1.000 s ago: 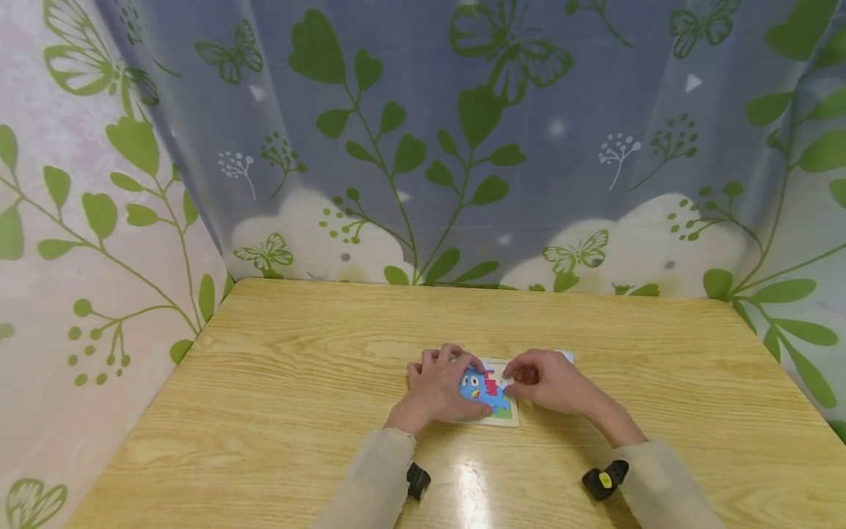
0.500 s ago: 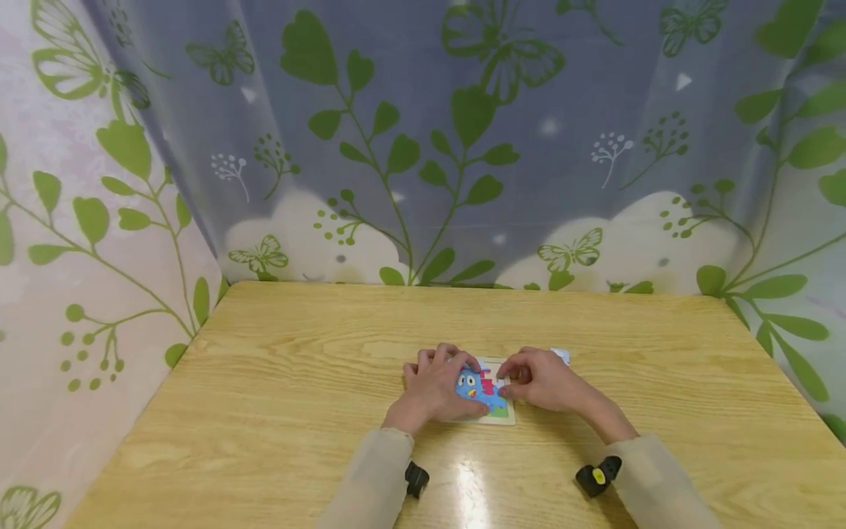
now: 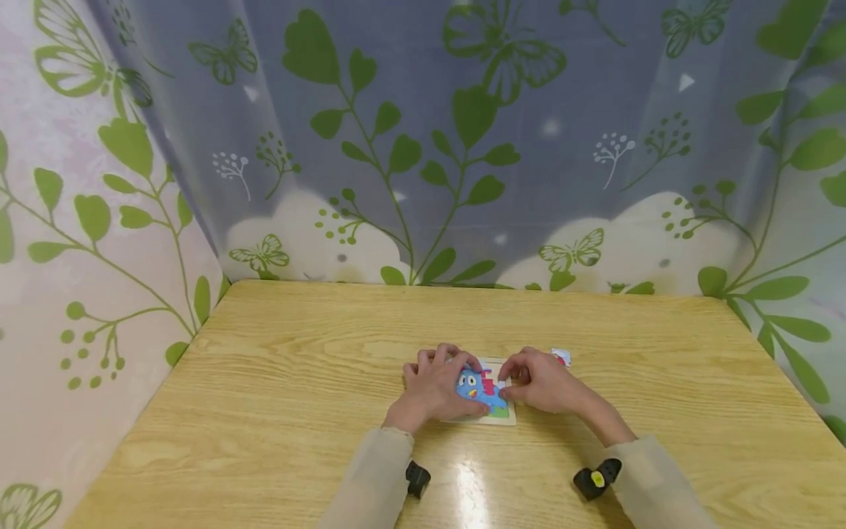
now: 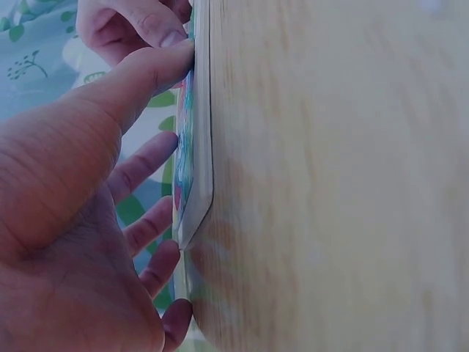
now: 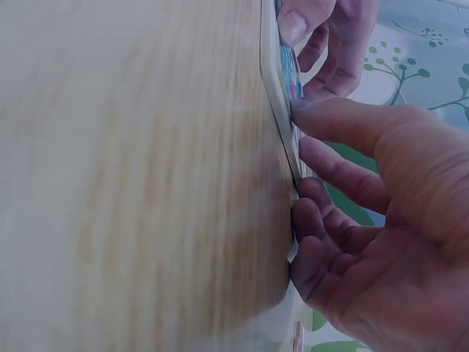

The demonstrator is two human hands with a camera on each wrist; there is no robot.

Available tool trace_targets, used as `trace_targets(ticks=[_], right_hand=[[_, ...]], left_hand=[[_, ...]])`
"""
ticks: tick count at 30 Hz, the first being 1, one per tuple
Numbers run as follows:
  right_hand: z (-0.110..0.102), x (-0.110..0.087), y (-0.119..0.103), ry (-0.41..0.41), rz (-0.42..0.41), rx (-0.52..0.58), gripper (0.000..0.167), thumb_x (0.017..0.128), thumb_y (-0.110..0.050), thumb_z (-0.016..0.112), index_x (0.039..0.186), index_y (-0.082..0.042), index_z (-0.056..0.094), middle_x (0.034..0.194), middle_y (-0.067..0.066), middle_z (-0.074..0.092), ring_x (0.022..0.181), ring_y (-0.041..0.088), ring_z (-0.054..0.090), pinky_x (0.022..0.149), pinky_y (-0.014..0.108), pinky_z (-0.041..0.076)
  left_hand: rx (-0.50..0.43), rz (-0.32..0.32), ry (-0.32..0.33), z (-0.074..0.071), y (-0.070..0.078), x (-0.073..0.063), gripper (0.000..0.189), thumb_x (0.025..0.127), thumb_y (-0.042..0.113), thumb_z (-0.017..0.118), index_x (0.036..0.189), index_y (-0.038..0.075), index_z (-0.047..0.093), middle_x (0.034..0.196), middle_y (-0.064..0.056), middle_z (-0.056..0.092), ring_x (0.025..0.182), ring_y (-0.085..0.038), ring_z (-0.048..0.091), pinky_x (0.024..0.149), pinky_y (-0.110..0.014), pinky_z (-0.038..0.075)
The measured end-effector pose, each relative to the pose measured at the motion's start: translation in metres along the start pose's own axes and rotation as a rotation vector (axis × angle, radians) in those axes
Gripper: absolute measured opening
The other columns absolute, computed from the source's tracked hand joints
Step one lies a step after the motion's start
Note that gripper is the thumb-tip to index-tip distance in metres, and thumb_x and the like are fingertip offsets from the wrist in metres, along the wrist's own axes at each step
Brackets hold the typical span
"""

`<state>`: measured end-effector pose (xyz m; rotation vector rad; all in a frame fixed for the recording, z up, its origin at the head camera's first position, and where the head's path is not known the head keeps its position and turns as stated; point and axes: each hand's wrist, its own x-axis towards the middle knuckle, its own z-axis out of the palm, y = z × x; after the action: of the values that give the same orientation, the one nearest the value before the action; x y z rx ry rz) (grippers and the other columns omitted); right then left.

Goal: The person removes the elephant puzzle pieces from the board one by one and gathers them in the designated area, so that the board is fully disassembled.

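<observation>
A flat wooden jigsaw puzzle (image 3: 499, 421) with a blue, big-eyed cartoon figure lies on the table. My left hand (image 3: 432, 386) rests over its left part, fingers spread, with the thumb pressing near the front edge. In the left wrist view the left fingertips (image 4: 163, 216) reach the board's side. At the puzzle's right side, my right hand (image 3: 545, 382) pinches a small puzzle piece (image 3: 504, 383) between thumb and index finger, right at the board's surface. The fingers mostly hide that piece. The other right fingers (image 5: 308, 218) are curled against the table beside the board.
Just behind the right hand lies a loose puzzle piece (image 3: 561, 356), white with some red. The wood-grain table (image 3: 297, 367) meets a leaf-and-butterfly curtain (image 3: 410, 147) at the back and sides. Black wrist cameras (image 3: 597, 479) sit below both hands.
The head view has shifted slightly. Both hands stay at the puzzle; the right has turned a little, and red on the loose piece behind it now shows.
</observation>
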<state>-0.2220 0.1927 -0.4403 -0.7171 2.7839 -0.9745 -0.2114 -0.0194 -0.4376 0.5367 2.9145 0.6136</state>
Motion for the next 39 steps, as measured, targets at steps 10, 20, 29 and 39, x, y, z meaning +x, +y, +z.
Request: trace_targets(ticks=[10, 20, 29, 39], right_hand=[[-0.0017, 0.0002, -0.0035, -0.022, 0.056, 0.050, 0.019, 0.073, -0.024, 0.072, 0.086, -0.016, 0.061, 0.080, 0.003, 0.051, 0.069, 0.015, 0.045, 0.060, 0.031, 0.038], [-0.0033, 0.0010, 0.0032, -0.037, 0.030, 0.073, 0.023, 0.073, -0.028, 0.073, 0.091, -0.018, 0.064, 0.080, 0.001, 0.052, 0.067, 0.016, 0.046, 0.058, 0.029, 0.039], [0.0005, 0.0011, 0.0033, -0.023, 0.037, 0.053, 0.021, 0.073, -0.027, 0.073, 0.088, -0.019, 0.062, 0.082, 0.002, 0.051, 0.070, 0.015, 0.045, 0.060, 0.030, 0.038], [0.0015, 0.0017, 0.0014, -0.023, 0.057, 0.069, 0.020, 0.073, -0.025, 0.073, 0.088, -0.018, 0.061, 0.080, 0.002, 0.051, 0.071, 0.015, 0.045, 0.062, 0.031, 0.038]], left_hand=[[-0.017, -0.021, 0.004, -0.0027, 0.0047, -0.0001, 0.051, 0.060, 0.059, 0.069, 0.103, 0.038, 0.050, 0.125, 0.005, 0.032, 0.107, -0.028, 0.028, 0.075, -0.050, 0.023], [-0.009, -0.037, -0.005, -0.0012, 0.0050, 0.0014, 0.053, 0.060, 0.060, 0.069, 0.104, 0.039, 0.049, 0.127, 0.005, 0.031, 0.110, -0.029, 0.027, 0.077, -0.051, 0.022], [-0.005, -0.043, -0.014, -0.0029, 0.0052, 0.0009, 0.053, 0.060, 0.060, 0.069, 0.104, 0.038, 0.049, 0.127, 0.004, 0.031, 0.111, -0.030, 0.027, 0.077, -0.052, 0.022], [-0.016, -0.049, -0.030, -0.0041, 0.0047, 0.0010, 0.052, 0.060, 0.060, 0.069, 0.103, 0.039, 0.049, 0.127, 0.005, 0.030, 0.111, -0.029, 0.026, 0.078, -0.051, 0.022]])
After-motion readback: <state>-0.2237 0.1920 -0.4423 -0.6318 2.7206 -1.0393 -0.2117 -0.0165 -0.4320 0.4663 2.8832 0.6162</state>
